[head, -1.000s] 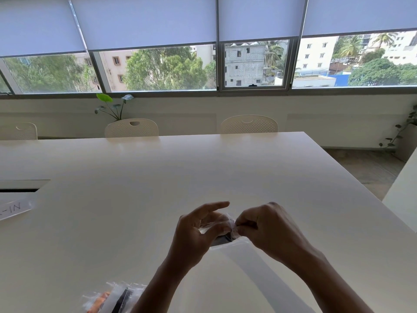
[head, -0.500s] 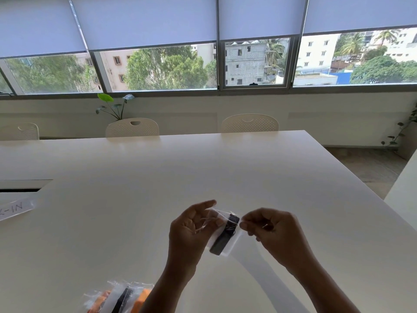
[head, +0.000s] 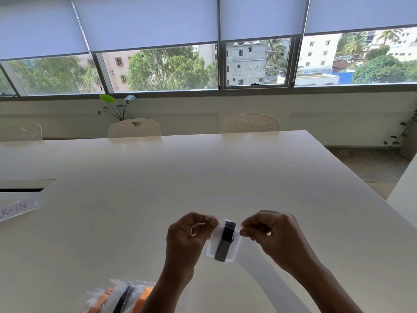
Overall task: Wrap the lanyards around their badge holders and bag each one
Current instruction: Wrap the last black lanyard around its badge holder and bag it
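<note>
A small clear plastic bag [head: 212, 249] hangs upright above the white table [head: 158, 188], between my two hands. Inside it is a badge holder wrapped with a black lanyard [head: 224, 241]. My left hand [head: 187, 236] pinches the bag's top left corner with thumb and fingers. At the top right corner my right hand [head: 270, 233] pinches the bag's edge. Both forearms rise from the bottom of the view.
A pile of bagged lanyards [head: 121, 297], orange and black, lies at the table's near edge on the left. A paper sign [head: 15, 210] lies at far left beside a cable slot [head: 24, 187]. Chairs [head: 134, 128] stand along the far side; the table's right edge drops to floor.
My hands have moved apart and the bag now hangs flat and upright between them, showing the black lanyard inside. The view has tilted down, showing more of the bagged pile.
</note>
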Motion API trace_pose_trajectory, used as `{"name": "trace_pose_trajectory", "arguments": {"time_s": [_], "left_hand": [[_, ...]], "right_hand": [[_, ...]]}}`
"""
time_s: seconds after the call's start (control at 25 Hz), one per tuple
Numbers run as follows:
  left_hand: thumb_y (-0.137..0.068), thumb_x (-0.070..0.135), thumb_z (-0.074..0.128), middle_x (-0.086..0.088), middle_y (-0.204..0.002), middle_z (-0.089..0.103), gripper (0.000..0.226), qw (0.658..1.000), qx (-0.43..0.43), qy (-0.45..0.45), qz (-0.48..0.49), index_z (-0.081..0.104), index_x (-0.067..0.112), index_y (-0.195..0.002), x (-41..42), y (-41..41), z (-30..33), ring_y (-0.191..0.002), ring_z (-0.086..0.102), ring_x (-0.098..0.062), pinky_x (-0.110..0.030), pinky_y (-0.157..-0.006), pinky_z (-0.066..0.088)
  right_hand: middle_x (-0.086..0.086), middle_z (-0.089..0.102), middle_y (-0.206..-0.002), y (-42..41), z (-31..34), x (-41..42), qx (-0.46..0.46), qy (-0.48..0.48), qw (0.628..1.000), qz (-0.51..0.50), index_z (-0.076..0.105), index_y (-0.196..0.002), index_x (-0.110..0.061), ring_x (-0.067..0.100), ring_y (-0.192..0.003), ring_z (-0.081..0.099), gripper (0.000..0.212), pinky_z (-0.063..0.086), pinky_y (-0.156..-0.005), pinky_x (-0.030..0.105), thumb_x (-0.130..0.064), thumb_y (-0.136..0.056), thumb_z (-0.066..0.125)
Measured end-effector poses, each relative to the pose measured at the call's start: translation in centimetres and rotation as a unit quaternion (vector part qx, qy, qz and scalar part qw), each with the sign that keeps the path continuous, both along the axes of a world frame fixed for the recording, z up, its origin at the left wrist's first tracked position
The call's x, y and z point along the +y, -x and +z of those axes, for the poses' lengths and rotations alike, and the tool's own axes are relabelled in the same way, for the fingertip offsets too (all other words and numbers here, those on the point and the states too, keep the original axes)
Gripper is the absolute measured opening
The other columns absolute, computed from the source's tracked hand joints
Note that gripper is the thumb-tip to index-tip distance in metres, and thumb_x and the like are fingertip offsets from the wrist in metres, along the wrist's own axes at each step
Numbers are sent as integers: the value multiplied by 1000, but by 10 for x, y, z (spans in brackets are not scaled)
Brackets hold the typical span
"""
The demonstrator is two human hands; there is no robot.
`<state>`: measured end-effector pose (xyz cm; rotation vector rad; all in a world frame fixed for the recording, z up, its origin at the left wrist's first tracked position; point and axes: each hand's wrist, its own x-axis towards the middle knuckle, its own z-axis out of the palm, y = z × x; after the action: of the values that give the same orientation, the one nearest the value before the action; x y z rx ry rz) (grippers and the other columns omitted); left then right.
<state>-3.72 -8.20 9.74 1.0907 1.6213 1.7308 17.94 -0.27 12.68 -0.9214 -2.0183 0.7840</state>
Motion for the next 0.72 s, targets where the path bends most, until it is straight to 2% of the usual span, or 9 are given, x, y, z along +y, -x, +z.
{"name": "trace_pose_trajectory", "arguments": {"time_s": [0.16,0.28,0.44,0.6,0.72], "left_hand": [[-89,9,87,-3,-86,85,13,1000,-1,0,1,84,21,-83,-5,2,-2,-80,80,-18,-57,-87,66],[-89,5,86,-4,-88,85,16,1000,5,-2,-5,83,19,-83,-9,1,-2,-82,80,-18,-57,-88,66],[-89,3,85,-4,-89,85,16,1000,6,0,-11,83,17,-82,-13,0,-3,-82,79,-17,-59,-89,65],[-90,2,84,-6,-90,85,14,1000,-3,7,-21,83,14,-83,-18,0,-3,-85,81,-22,-62,-90,65],[-91,1,82,-9,-91,84,13,999,-27,7,-23,82,10,-83,-21,-1,-2,-88,80,-31,-64,-89,64]], "right_hand": [[-14,78,-74,2,0,-1,-51,-2,999,7,84,-82,-22,3,-73,75,17,49,-65,7,-7,-86,91],[-23,77,-75,4,-3,-3,-69,-3,998,-2,83,-80,-24,2,-74,73,19,48,-64,8,-7,-86,89],[-22,71,-66,5,-5,-4,-101,-13,995,-7,77,-75,-30,-2,-73,70,27,47,-63,8,-9,-88,88],[-19,67,-67,6,-8,-6,-118,-39,992,-10,61,-71,-38,-2,-75,66,41,45,-61,10,-12,-92,85],[-15,69,-72,6,-11,-8,-112,-49,992,-7,57,-71,-41,4,-76,66,46,46,-63,15,-11,-93,83]]}}
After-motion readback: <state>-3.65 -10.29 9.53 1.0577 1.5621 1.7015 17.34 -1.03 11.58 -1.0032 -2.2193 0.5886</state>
